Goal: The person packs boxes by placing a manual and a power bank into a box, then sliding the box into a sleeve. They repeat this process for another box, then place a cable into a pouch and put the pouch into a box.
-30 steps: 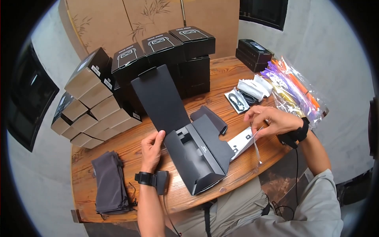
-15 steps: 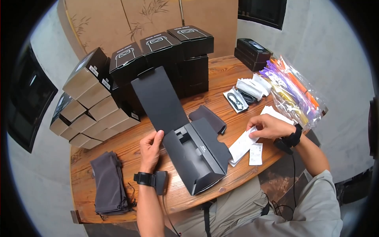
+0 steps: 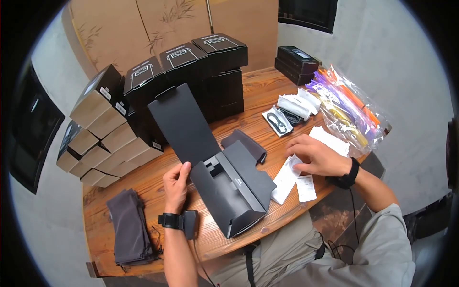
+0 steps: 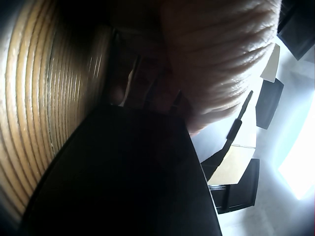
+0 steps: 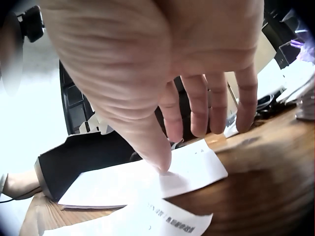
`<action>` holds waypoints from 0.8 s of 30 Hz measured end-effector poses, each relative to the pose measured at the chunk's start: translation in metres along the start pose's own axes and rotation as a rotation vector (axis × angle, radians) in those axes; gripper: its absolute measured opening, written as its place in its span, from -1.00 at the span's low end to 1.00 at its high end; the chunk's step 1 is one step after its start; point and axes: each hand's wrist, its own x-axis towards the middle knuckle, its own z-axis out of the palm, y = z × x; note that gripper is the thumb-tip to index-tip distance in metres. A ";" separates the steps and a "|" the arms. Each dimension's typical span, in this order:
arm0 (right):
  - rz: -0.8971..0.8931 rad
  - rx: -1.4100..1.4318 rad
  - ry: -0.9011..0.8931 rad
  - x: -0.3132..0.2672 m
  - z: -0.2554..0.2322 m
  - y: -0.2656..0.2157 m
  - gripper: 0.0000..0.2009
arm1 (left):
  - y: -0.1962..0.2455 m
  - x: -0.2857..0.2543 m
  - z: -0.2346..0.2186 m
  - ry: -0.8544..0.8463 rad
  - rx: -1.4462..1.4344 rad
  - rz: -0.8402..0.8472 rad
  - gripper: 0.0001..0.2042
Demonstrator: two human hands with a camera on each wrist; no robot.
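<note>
A black cardboard box (image 3: 209, 198) lies with its lid raised and a side flap folded out, its inner compartment bare. My left hand (image 3: 176, 189) holds its left side, thumb along the edge and the other fingers hidden behind. The left wrist view is mostly dark. Over the table's right part is my right hand (image 3: 321, 157), its thumb touching a folded white leaflet (image 3: 285, 185). In the right wrist view the other fingers (image 5: 198, 110) hang fairly straight past the leaflet's far edge. A small printed slip (image 3: 306, 189) lies beside the leaflet, under the hand.
More white papers (image 3: 331, 139) lie beyond the right hand. Behind them are bagged cables (image 3: 278, 122) and a plastic bag of coloured strips (image 3: 349, 105). A grey pouch (image 3: 244, 143) sits behind the box, stacked pouches (image 3: 129, 227) at left. Closed boxes (image 3: 179, 60) line the back.
The right hand took the white papers out of a clear sleeve, then its fingers loosened from the leaflet. The slip and further papers now lie on the table. The left hand stays on the box.
</note>
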 end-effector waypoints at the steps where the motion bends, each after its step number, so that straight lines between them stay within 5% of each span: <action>1: 0.045 0.014 -0.100 -0.003 -0.008 -0.006 -0.69 | 0.000 0.000 -0.001 -0.003 0.007 0.004 -0.72; 4: 0.069 0.065 -0.389 -0.014 -0.023 -0.011 -0.68 | -0.001 0.000 -0.001 -0.004 0.000 -0.003 -0.72; 8: -0.056 0.003 -0.323 -0.033 -0.008 -0.015 -0.61 | 0.001 0.000 0.000 -0.007 -0.017 -0.004 -0.73; 24: 0.143 0.224 -0.455 -0.024 -0.016 -0.003 -0.81 | 0.001 0.000 0.000 -0.009 -0.008 -0.009 -0.74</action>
